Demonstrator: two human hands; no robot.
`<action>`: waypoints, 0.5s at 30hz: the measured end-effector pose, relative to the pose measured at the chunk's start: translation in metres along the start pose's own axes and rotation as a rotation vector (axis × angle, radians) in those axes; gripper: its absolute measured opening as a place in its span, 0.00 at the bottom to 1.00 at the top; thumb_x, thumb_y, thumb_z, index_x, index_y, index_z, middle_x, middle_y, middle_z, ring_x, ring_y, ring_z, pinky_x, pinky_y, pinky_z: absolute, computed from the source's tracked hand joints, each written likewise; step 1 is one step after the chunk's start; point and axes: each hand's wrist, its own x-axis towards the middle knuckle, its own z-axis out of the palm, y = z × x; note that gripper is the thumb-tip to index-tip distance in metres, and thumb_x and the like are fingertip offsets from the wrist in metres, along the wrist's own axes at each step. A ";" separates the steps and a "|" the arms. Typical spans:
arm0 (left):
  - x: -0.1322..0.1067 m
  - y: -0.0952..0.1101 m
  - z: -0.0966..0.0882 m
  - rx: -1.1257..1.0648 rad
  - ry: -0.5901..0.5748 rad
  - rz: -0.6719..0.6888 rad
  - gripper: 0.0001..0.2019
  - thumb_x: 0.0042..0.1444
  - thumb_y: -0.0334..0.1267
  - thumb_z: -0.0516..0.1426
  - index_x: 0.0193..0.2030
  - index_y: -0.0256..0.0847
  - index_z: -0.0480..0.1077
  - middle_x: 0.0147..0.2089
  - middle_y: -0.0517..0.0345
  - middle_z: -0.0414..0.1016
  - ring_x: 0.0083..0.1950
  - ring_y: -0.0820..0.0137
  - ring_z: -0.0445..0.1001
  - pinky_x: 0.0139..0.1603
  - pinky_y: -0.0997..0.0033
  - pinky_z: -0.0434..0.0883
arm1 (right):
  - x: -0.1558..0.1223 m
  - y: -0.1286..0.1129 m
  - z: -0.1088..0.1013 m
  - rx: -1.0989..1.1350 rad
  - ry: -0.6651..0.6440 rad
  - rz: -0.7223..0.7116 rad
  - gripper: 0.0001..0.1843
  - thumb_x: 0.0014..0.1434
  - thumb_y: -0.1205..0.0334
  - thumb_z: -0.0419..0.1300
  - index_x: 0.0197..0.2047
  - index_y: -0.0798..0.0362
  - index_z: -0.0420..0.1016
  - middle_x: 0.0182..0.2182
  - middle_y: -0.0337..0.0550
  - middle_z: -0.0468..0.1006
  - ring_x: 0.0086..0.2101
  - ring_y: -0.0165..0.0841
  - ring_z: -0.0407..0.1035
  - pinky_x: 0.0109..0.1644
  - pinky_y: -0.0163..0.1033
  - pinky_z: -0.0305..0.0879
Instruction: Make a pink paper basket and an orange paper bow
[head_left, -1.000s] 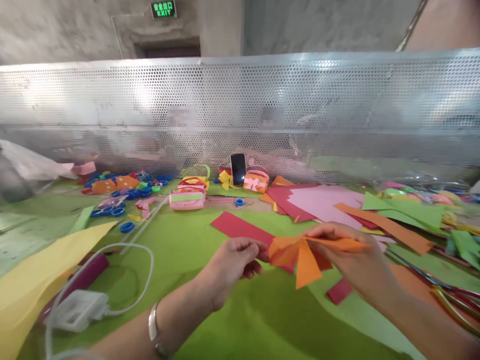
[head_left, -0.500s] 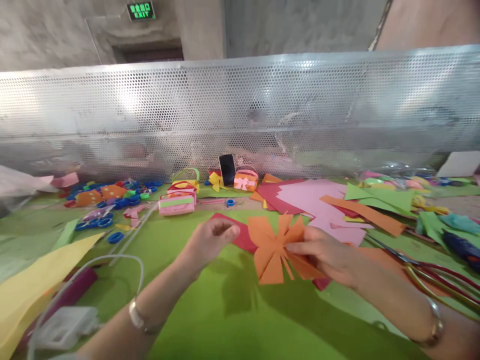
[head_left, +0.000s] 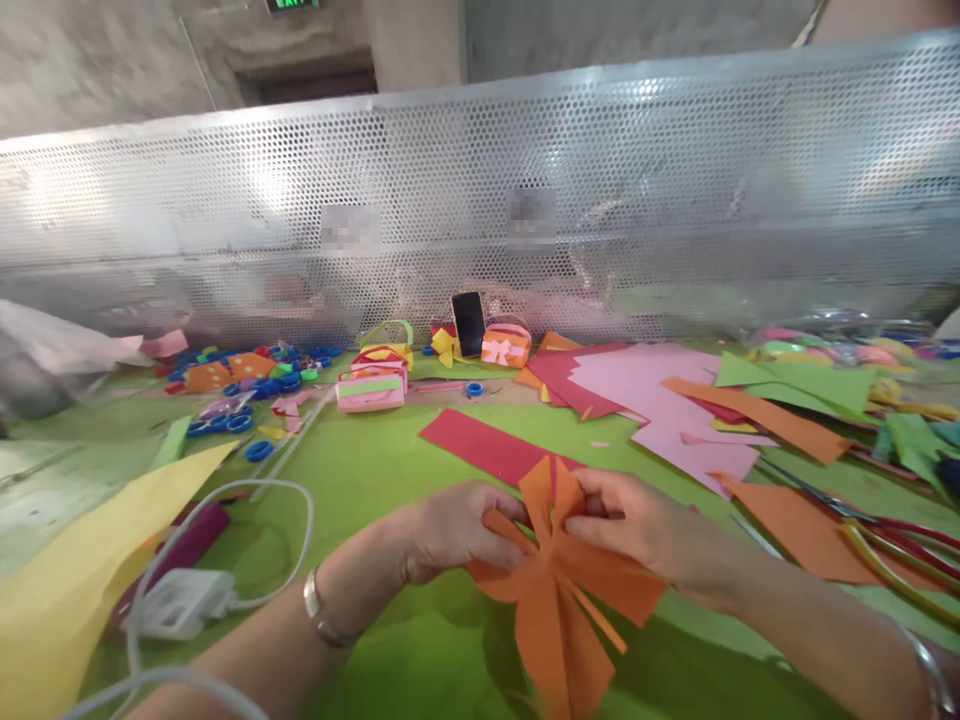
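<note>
An orange paper flower (head_left: 551, 570) with cut petals hangs between my two hands above the green tabletop (head_left: 405, 660). The fingers of my left hand (head_left: 469, 530) are closed on a petal at its left side. My right hand (head_left: 634, 525) pinches an upper right petal between thumb and fingers. Lower petals and a thin strip point down toward me. Just behind the flower lies a red paper strip (head_left: 480, 443), partly covered by it and by my right hand.
Scissors (head_left: 847, 508) and orange paper (head_left: 795, 530) lie at right, pink sheets (head_left: 652, 390) behind. Small paper bags (head_left: 371, 388) and a phone (head_left: 469, 325) stand before a perforated metal screen (head_left: 420, 190). At left are a white charger (head_left: 180, 602), its cable and yellow paper (head_left: 112, 570).
My left hand has moved right and taken hold of the flower, which was in the right hand alone. The flower is lower, nearer and turned, uncovering more of the red strip.
</note>
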 end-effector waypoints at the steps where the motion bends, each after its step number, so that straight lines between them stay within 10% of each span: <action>1: 0.002 -0.001 0.001 -0.008 0.008 -0.006 0.18 0.32 0.29 0.59 0.34 0.37 0.80 0.29 0.60 0.78 0.29 0.74 0.71 0.30 0.78 0.64 | 0.001 0.002 0.000 -0.050 0.023 -0.045 0.10 0.57 0.59 0.61 0.43 0.49 0.77 0.36 0.40 0.82 0.39 0.34 0.77 0.41 0.37 0.73; 6: 0.006 -0.003 0.003 -0.063 0.008 -0.058 0.16 0.29 0.28 0.59 0.30 0.37 0.78 0.29 0.61 0.78 0.30 0.74 0.71 0.31 0.78 0.64 | 0.007 0.016 -0.006 -0.238 0.120 -0.184 0.09 0.58 0.59 0.61 0.39 0.47 0.82 0.31 0.38 0.81 0.33 0.32 0.75 0.38 0.36 0.71; 11: 0.006 -0.003 0.004 -0.094 -0.010 -0.113 0.15 0.29 0.28 0.60 0.30 0.36 0.75 0.30 0.61 0.77 0.31 0.74 0.72 0.31 0.77 0.66 | 0.006 0.022 -0.019 -0.654 0.035 -0.771 0.19 0.65 0.70 0.52 0.53 0.47 0.77 0.29 0.39 0.77 0.27 0.26 0.69 0.30 0.30 0.64; 15: 0.006 -0.005 0.006 -0.145 -0.012 -0.145 0.14 0.29 0.30 0.65 0.28 0.36 0.72 0.26 0.64 0.75 0.27 0.77 0.71 0.29 0.77 0.66 | 0.006 0.020 -0.022 -0.992 0.042 -0.928 0.23 0.64 0.77 0.47 0.53 0.48 0.75 0.26 0.37 0.72 0.23 0.26 0.61 0.25 0.31 0.56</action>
